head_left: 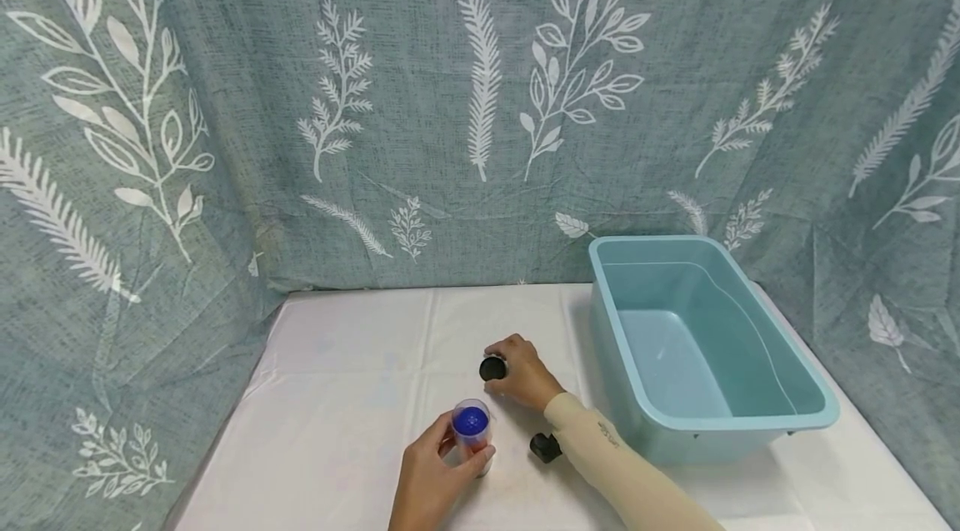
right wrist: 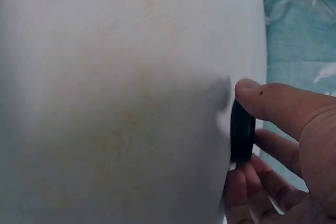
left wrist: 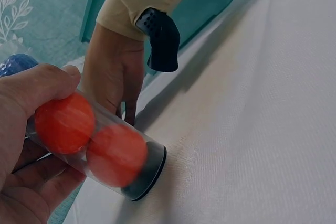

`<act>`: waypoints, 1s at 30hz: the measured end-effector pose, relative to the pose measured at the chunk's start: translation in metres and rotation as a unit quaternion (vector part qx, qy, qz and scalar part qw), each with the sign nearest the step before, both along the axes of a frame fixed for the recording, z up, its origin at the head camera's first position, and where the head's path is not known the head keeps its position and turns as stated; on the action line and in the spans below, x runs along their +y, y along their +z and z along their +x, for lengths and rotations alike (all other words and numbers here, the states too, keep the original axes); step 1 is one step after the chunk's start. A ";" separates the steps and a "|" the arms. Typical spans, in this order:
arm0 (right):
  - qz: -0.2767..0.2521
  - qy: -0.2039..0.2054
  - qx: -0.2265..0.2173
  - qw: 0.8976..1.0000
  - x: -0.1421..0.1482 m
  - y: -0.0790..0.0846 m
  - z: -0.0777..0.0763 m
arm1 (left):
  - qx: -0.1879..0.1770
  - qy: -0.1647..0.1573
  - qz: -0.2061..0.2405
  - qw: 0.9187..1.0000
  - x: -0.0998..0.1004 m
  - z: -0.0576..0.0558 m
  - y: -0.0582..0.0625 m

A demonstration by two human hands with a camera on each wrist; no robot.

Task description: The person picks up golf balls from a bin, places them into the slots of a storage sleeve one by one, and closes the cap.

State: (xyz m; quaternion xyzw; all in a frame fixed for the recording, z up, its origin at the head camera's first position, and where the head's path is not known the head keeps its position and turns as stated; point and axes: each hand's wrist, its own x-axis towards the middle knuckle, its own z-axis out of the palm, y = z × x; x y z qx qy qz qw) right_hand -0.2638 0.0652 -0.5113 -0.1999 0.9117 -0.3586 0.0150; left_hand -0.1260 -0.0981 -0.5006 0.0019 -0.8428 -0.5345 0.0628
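Note:
My left hand (head_left: 438,464) grips a clear tube (head_left: 485,429) with its fingers on one side and the thumb on the other. A blue ball (head_left: 471,421) shows in the tube's uncovered top. Below it, the left wrist view shows two orange-red balls (left wrist: 116,155) stacked inside, above a dark base (left wrist: 149,174) close over the table. Farther back, my right hand (head_left: 522,373) pinches a round black lid (head_left: 492,368) between thumb and fingers. In the right wrist view that lid (right wrist: 242,132) is seen edge-on, close to the white cloth.
A light blue plastic tub (head_left: 637,373) stands to the right of my right forearm, with nothing inside it. White cloth (head_left: 337,398) covers the table. A black device (head_left: 545,448) sits at my right sleeve. Leaf-patterned blue-green fabric (head_left: 405,97) hangs behind and at both sides.

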 end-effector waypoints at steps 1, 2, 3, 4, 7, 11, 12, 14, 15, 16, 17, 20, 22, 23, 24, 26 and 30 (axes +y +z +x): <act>0.003 0.002 0.001 1.000 0.000 0.000 0.000 | 0.004 -0.001 0.000 1.000 0.000 0.000 0.000; 0.006 0.004 0.002 1.000 0.001 -0.001 0.000 | 0.008 -0.002 0.000 1.000 0.001 0.000 -0.001; 0.008 0.006 0.002 1.000 0.001 -0.001 0.000 | 0.011 -0.004 0.000 1.000 0.001 0.000 -0.001; 0.011 0.007 0.002 1.000 0.002 -0.001 0.000 | 0.014 -0.005 0.001 1.000 0.001 0.001 -0.002; 0.012 0.008 -0.001 1.000 0.003 0.000 0.000 | 0.017 -0.008 0.002 1.000 0.002 0.001 -0.002; 0.011 0.009 -0.009 1.000 0.004 0.003 0.000 | 0.014 -0.012 -0.001 1.000 0.001 0.000 -0.001; 0.010 0.010 -0.010 1.000 0.005 0.004 0.000 | 0.015 -0.012 -0.003 1.000 0.001 0.000 -0.001; 0.005 0.016 -0.010 1.000 0.005 0.006 0.001 | 0.016 -0.011 -0.004 1.000 0.001 0.000 -0.001; 0.001 0.021 -0.009 1.000 0.006 0.007 0.002 | 0.016 -0.010 -0.005 1.000 0.001 0.000 -0.001; -0.001 0.027 -0.003 1.000 0.006 0.008 0.003 | 0.017 -0.009 -0.006 1.000 0.001 -0.001 -0.001; -0.003 0.033 0.001 0.999 0.007 0.009 0.004 | 0.016 -0.008 -0.006 1.000 0.001 -0.001 -0.001; -0.014 0.051 0.016 0.998 0.008 0.013 0.008 | 0.015 -0.008 -0.005 1.000 0.001 0.000 -0.001; -0.023 0.059 0.028 0.998 0.008 0.015 0.010 | 0.013 -0.007 -0.004 1.000 0.001 0.000 -0.001; -0.030 0.060 0.030 0.997 0.009 0.016 0.011 | 0.012 -0.007 -0.004 1.000 0.001 0.000 -0.001; -0.037 0.061 0.033 0.997 0.009 0.016 0.012 | 0.012 -0.007 -0.004 1.000 0.000 0.000 -0.001; -0.052 0.055 0.028 0.997 0.010 0.017 0.014 | 0.013 -0.007 -0.005 1.000 0.000 0.000 -0.001; -0.100 0.041 -0.012 0.994 0.013 0.020 0.019 | 0.021 -0.005 -0.003 1.000 0.000 0.001 -0.002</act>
